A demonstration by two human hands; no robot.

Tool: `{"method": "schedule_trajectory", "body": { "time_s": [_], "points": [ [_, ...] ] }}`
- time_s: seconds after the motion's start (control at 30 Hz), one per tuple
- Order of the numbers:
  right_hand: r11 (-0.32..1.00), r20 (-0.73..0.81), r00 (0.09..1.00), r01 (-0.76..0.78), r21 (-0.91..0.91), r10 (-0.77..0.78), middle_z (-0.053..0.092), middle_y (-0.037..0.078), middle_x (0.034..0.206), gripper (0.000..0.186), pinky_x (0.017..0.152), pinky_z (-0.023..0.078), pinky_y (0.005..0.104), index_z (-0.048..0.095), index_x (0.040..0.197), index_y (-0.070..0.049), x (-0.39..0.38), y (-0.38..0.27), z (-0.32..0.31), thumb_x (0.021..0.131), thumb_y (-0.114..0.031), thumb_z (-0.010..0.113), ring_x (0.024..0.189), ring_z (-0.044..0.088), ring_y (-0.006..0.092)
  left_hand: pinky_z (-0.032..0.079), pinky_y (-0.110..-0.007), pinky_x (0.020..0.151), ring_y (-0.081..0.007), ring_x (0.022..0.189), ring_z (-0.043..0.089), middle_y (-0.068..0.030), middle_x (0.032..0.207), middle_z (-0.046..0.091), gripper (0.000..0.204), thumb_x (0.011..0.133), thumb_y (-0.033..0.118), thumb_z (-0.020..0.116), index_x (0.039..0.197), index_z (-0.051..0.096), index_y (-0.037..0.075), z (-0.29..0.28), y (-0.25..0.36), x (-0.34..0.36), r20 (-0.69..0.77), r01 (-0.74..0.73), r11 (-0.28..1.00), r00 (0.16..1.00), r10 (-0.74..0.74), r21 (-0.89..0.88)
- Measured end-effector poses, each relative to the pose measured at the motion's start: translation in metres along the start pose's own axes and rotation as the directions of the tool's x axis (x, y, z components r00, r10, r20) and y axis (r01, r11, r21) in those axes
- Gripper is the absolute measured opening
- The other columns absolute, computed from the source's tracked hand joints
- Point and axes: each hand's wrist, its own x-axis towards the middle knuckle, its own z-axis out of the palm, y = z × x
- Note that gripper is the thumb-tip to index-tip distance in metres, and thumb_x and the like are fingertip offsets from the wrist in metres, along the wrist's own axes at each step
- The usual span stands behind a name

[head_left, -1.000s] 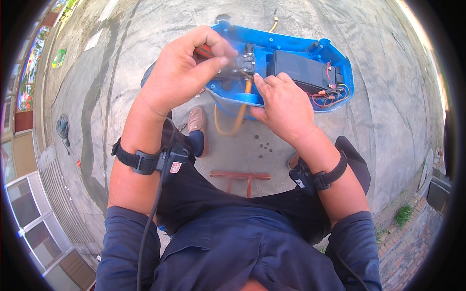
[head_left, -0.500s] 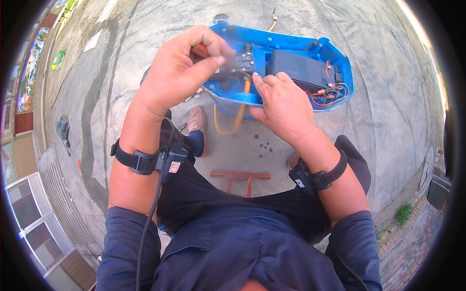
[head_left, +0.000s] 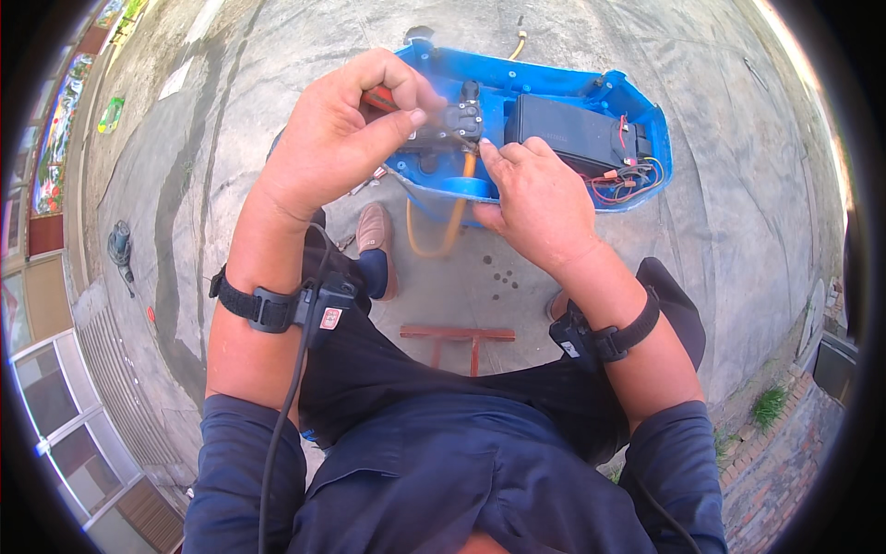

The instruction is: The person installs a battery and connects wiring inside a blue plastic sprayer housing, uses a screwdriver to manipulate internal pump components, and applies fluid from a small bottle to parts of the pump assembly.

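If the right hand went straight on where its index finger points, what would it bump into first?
Most likely the small black unit inside the blue casing; the right hand looks very close, though depth and contact are unclear.

Smooth blue plastic forms the shell (head_left: 496, 106), matt black plastic the box (head_left: 565, 129). Creased, matt cloth makes the shirt (head_left: 443, 471); the ground (head_left: 738, 203) looks rough and dull.

Hands: 2, L hand (head_left: 346, 138) + R hand (head_left: 546, 196). Blk arm straps (head_left: 269, 309): 2. Blk strap modules (head_left: 334, 295): 2. Shoes (head_left: 374, 227): 2, 1 mostly hidden. Blue shell (head_left: 544, 79): 1. Blk box (head_left: 563, 129): 1. Blk pump-like unit (head_left: 470, 122): 1. Red-handled tool (head_left: 378, 97): 1. Yel hose (head_left: 456, 226): 2 stretches vis. Red-brn frame (head_left: 457, 333): 1. Wires (head_left: 632, 175): several, exact no. unclear.
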Motion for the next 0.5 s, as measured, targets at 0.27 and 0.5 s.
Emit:
{"method": "schedule_trajectory", "body": {
  "time_s": [0.27, 0.5],
  "points": [
    [1.000, -0.032, 0.999, 0.009, 0.010, -0.009, 0.071, 0.011, 0.109, 0.054, 0.093, 0.056, 0.0373, 0.065, 0.130, -0.004, -0.0012, 0.0012, 0.0018, 0.081, -0.025, 0.073, 0.106, 0.064, 0.0263, 0.058, -0.033, 0.092, -0.0211, 0.109, 0.071, -0.0093, 0.108, 0.069, 0.016, 0.096, -0.006, 0.066, 0.093, 0.056, 0.007, -0.0013, 0.0013, 0.0006, 0.047, -0.021, 0.997, 0.999, 0.018, 0.069],
    [1.000, -0.031, 1.000, 0.003, 0.002, -0.003, 0.071, 0.011, 0.108, 0.053, 0.093, 0.056, 0.0375, 0.065, 0.130, -0.004, -0.0012, 0.0006, 0.0010, 0.082, -0.024, 0.072, 0.107, 0.064, 0.0264, 0.059, -0.033, 0.092, -0.0221, 0.110, 0.071, -0.0092, 0.109, 0.068, 0.017, 0.096, -0.006, 0.066, 0.093, 0.055, 0.007, -0.0020, 0.0011, 0.0012, 0.056, -0.036, 0.998, 0.998, 0.033, 0.060]
  ]
}}
